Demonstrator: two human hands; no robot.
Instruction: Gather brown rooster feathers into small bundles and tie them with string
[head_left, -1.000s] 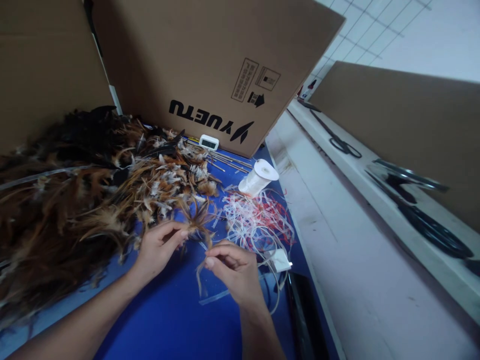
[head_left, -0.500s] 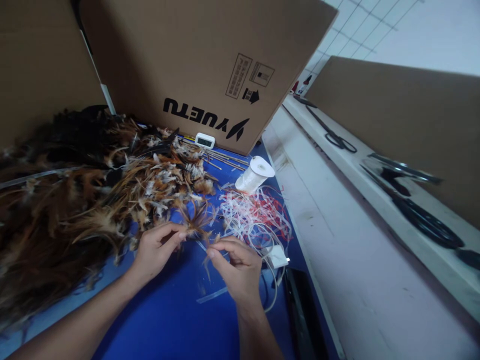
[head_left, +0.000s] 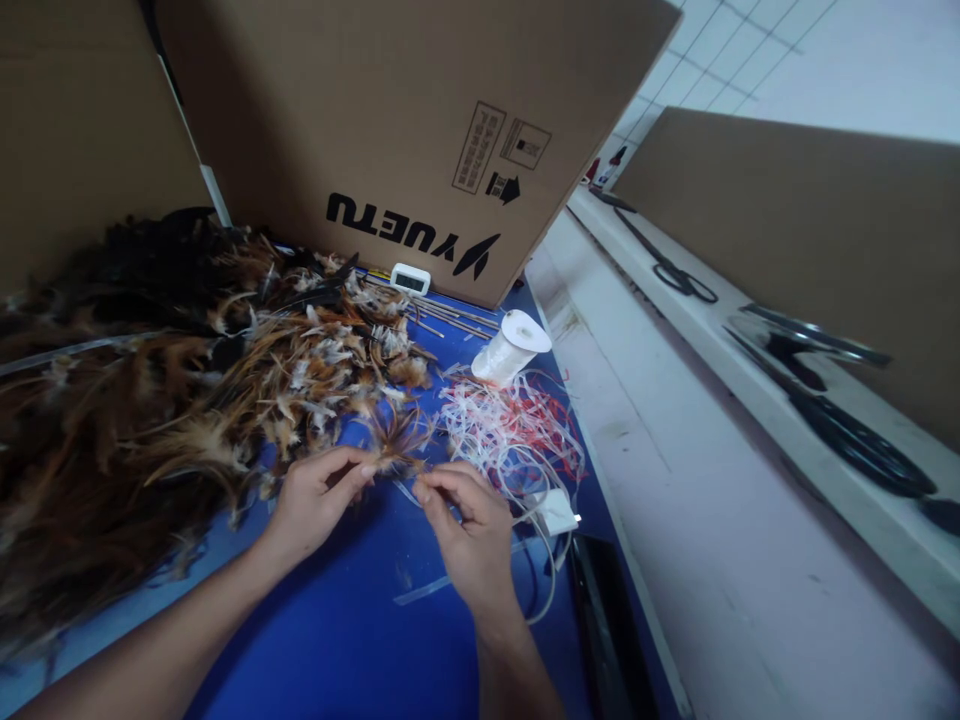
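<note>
My left hand (head_left: 319,500) pinches the base of a small bunch of brown feathers (head_left: 394,440), which fans out past the fingertips. To its right, my right hand (head_left: 466,525) is closed in a pinch close beside the bunch, thumb against forefinger. What sits between those fingertips is too small to tell; it may be a feather end. A large heap of brown, black and white feathers (head_left: 292,370) spreads to the left of both hands. Beyond the right hand lies a tangle of white and red plastic strips (head_left: 510,420).
A white spool (head_left: 510,350) stands behind the strips. Thin sticks (head_left: 457,318) and a small white digital display (head_left: 410,280) lie before a big cardboard box (head_left: 375,110). A white plug (head_left: 556,512) with cable is at right. Scissors (head_left: 682,280) rest on the ledge (head_left: 645,240).
My right hand has shifted slightly up and left, nearer the bunch. The feather wisp that hung below its fingertips no longer shows. My left hand keeps its pinch.
</note>
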